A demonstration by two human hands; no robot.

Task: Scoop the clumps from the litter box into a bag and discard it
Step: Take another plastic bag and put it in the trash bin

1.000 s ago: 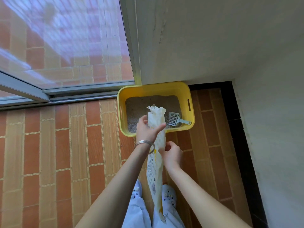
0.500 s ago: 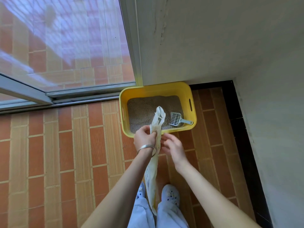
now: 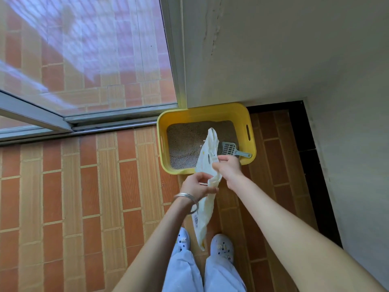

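Note:
A yellow litter box (image 3: 250, 121) filled with grey litter (image 3: 185, 142) stands on the tiled floor against the wall. A grey slotted scoop (image 3: 231, 149) lies in its right side, handle on the rim. I hold a white plastic bag (image 3: 205, 211) upright in front of the box. My left hand (image 3: 196, 185) pinches the bag near its middle, a silver bangle on the wrist. My right hand (image 3: 228, 167) grips the bag's upper part, just in front of the box's near rim. The bag's top hides part of the litter.
A sliding glass door (image 3: 84, 55) with a metal track (image 3: 113, 121) runs along the left. A white wall (image 3: 273, 49) rises behind and to the right of the box. My two white shoes (image 3: 223, 246) stand on the brick-pattern floor (image 3: 84, 197).
My right hand rose and took hold of the bag's upper part. My left hand slid lower on the bag. The bag's top now leans over the litter box.

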